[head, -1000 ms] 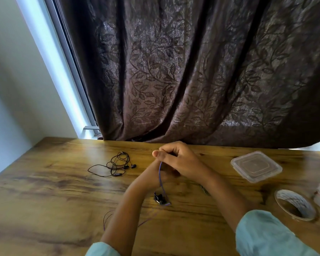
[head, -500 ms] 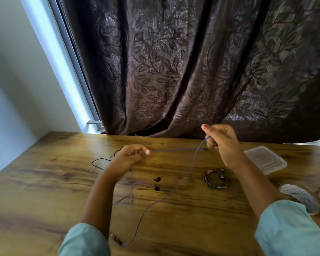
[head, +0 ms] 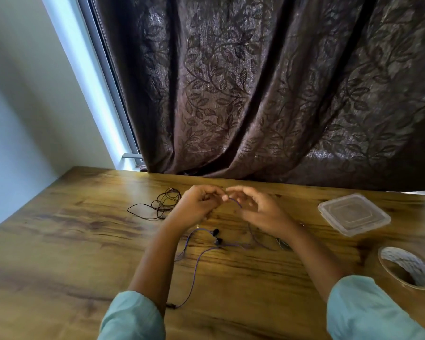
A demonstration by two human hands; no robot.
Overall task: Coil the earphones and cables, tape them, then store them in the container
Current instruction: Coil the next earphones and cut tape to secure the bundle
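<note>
My left hand (head: 198,204) and my right hand (head: 258,212) meet above the table's middle, both pinching a purple earphone cable (head: 195,266). A short loop of it shows between my fingertips. The rest trails down over the wood toward me, ending in a plug near my left sleeve. Its two black earbuds (head: 216,236) lie below my hands. A black earphone tangle (head: 162,204) sits to the left of my left hand. A coiled cable (head: 281,244) is mostly hidden under my right forearm.
A clear plastic lid (head: 353,214) lies flat at the right. A roll of brown tape (head: 405,267) stands nearer, by the right edge. A dark leaf-patterned curtain (head: 255,94) hangs behind the wooden table (head: 59,241).
My hands were spread apart half a second ago with the purple cable stretched between them. They have come back together, and the cable now hangs slack onto the table.
</note>
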